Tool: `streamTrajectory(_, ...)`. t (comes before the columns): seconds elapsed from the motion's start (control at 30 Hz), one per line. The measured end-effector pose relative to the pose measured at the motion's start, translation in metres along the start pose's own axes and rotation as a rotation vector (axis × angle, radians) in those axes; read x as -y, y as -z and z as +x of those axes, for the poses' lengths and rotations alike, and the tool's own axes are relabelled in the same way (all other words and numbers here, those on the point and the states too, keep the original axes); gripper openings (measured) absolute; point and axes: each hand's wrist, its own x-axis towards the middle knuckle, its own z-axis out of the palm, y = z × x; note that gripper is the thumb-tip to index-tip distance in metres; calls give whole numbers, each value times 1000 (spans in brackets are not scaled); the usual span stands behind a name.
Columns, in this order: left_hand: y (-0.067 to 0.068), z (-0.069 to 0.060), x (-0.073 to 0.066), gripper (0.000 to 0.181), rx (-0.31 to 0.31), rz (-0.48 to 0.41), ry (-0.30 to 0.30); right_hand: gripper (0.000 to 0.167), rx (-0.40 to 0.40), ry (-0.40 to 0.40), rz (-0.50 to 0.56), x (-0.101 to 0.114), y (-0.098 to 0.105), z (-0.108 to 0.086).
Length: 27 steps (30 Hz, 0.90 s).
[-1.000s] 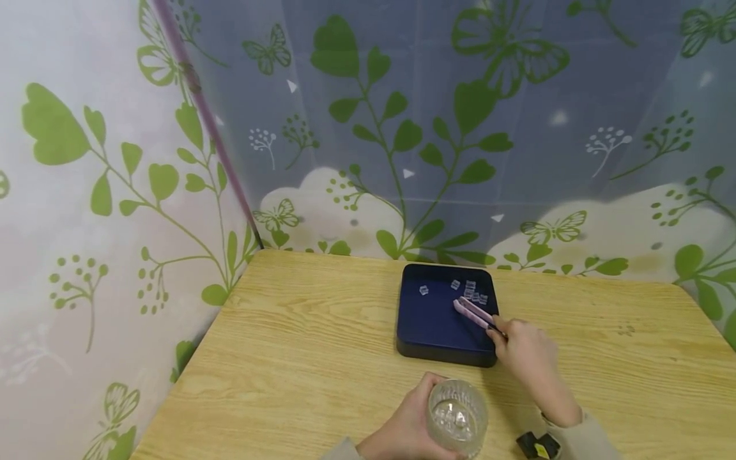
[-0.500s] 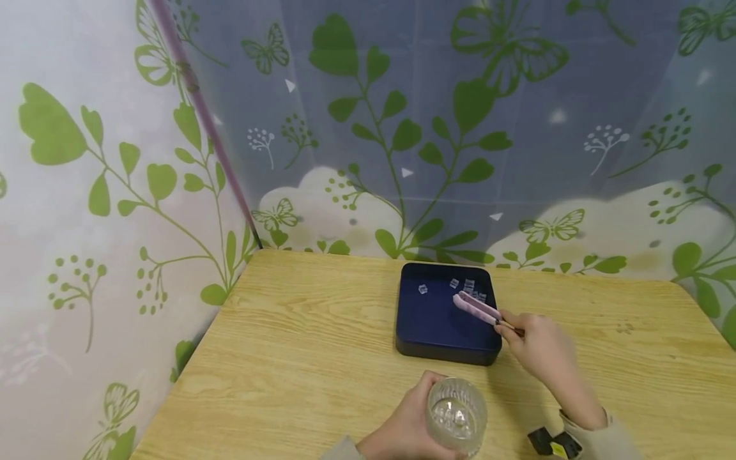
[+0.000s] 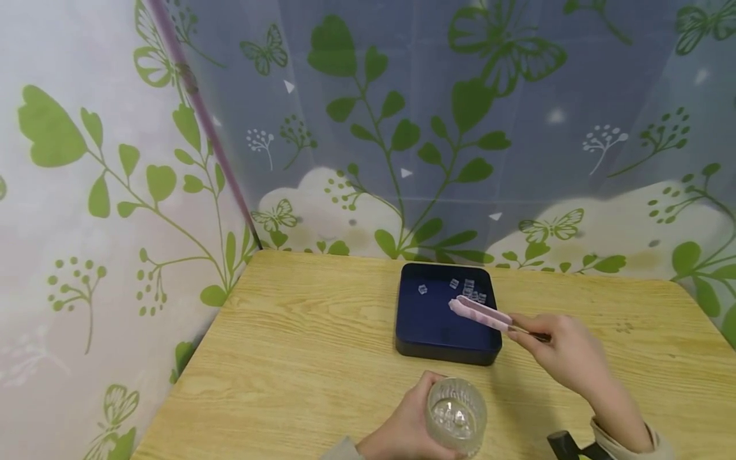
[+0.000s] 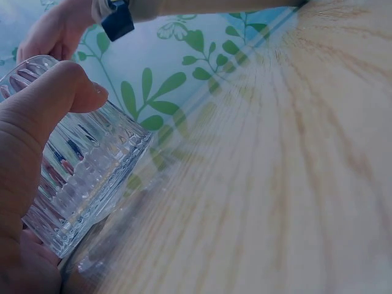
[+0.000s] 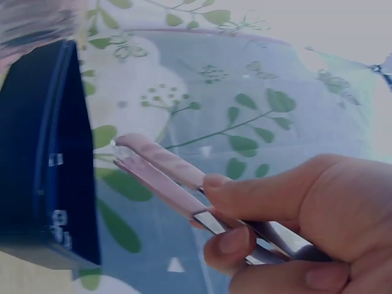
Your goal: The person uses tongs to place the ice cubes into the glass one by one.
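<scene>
My left hand point(image 3: 405, 425) grips a ribbed clear glass point(image 3: 457, 416) with clear pieces in its bottom; the left wrist view shows my thumb over the side of the glass point(image 4: 92, 165). My right hand point(image 3: 569, 351) pinches pink-tipped tongs point(image 3: 480, 313) over the right part of the dark blue tray point(image 3: 434, 326). In the right wrist view a small clear piece point(image 5: 124, 151) sits between the tips of the tongs point(image 5: 165, 193), clear of the tray point(image 5: 79, 184). Several clear cubes point(image 3: 469, 289) lie at the tray's back right, and a single cube point(image 3: 423, 289) at its back left.
The wooden table point(image 3: 299, 332) runs back to a patterned curtain point(image 3: 368, 147). Another patterned curtain point(image 3: 115, 191) hangs along the left side. A black device point(image 3: 566, 445) is at my right wrist.
My right hand has moved right and slightly toward me, and the tongs now lie at a flatter angle over the tray. The left hand and glass have barely moved.
</scene>
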Motion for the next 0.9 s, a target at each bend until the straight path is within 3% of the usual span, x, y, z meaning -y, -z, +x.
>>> streamTrajectory(0.2, 0, 0, -1, 87, 0, 10, -3, 31, 35, 54, 45, 6, 16, -13)
streamTrajectory(0.37, 0, 0, -2, 84, -3, 7, 36, 28, 19, 163, 37, 9, 26, -24)
streamTrajectory(0.57, -1, 0, -2, 84, -11, 8, 36, 27, 21, 296, 59, 10, 31, -35)
streamTrajectory(0.9, -1, 0, -1, 84, -2, 1, 43, 29, 202, 380, 99, 13, 34, -46)
